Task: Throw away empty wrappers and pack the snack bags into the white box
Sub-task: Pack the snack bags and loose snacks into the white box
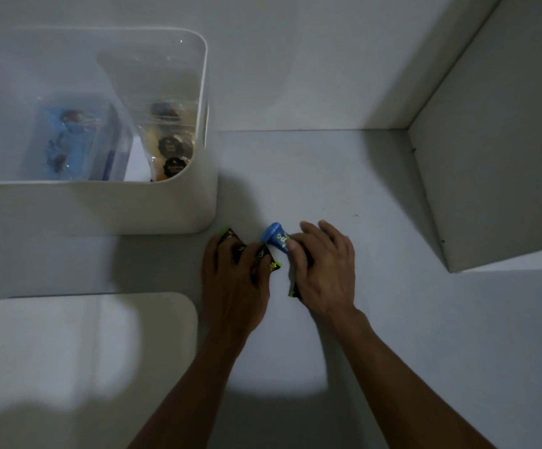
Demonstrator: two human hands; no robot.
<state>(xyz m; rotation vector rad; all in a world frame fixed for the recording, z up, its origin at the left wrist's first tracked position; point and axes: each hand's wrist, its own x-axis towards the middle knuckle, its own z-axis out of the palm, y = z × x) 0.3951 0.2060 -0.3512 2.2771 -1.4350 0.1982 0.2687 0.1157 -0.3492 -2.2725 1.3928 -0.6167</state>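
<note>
White shelf: white box (179,202) holds snack bags (172,147)

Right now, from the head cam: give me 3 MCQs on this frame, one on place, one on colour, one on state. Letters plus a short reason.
1. Where is the white box relative to the hands?
A. far left of them
B. far right of them
C. between them

2. What colour is the small wrapper by the right hand?
A. red
B. blue
C. orange

3. What state is the white box in?
A. shut with a lid
B. open, holding packets
C. tipped on its side

Answers: 1 A, it stands up-left of the left hand. 2 B, blue with pale print. 3 B, its top is open and packets show inside.
</note>
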